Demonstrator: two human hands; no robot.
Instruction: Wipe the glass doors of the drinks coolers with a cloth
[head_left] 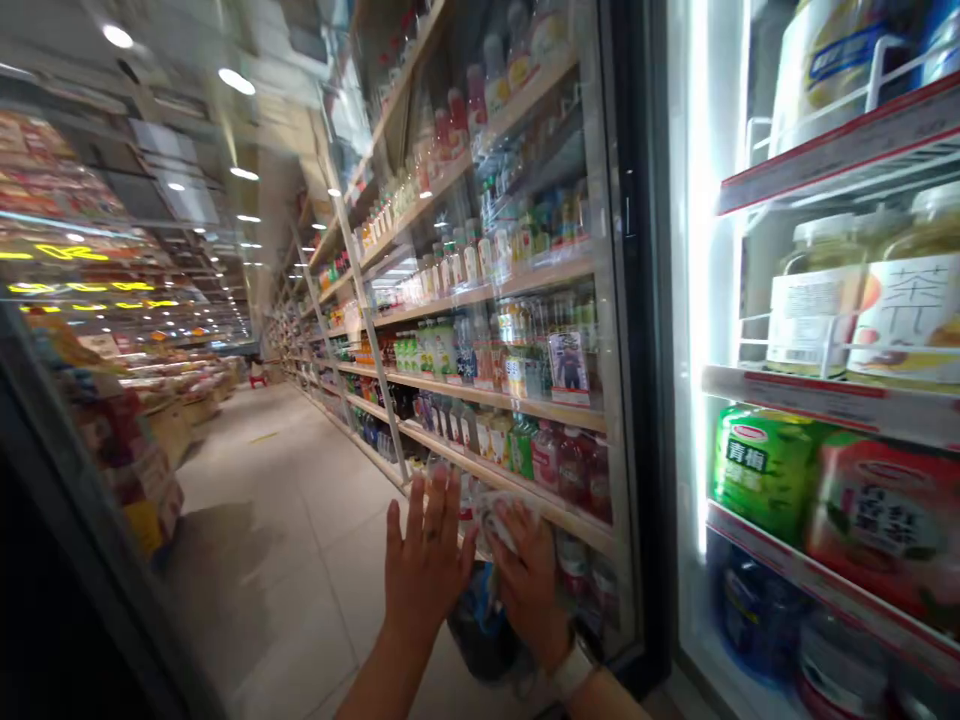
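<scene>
Two hands at 6 o'clock: left hand (427, 570) with fingers spread, palm toward the glass door (619, 300); right hand (529, 590) with fingers curled, pressing one white cloth (499, 520) to the glass; one dark bag (480, 630) below; tiled floor (262, 560) at 8 o'clock; drink shelves (487, 390) at 12 o'clock.

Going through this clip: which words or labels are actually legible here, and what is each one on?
"青梅" (probably) on the green pack.
"茶" (probably) on the white jar label.
Too blurred to read: the red pack, the shelf-edge strip, the bottle labels, the yellow signs.
</scene>
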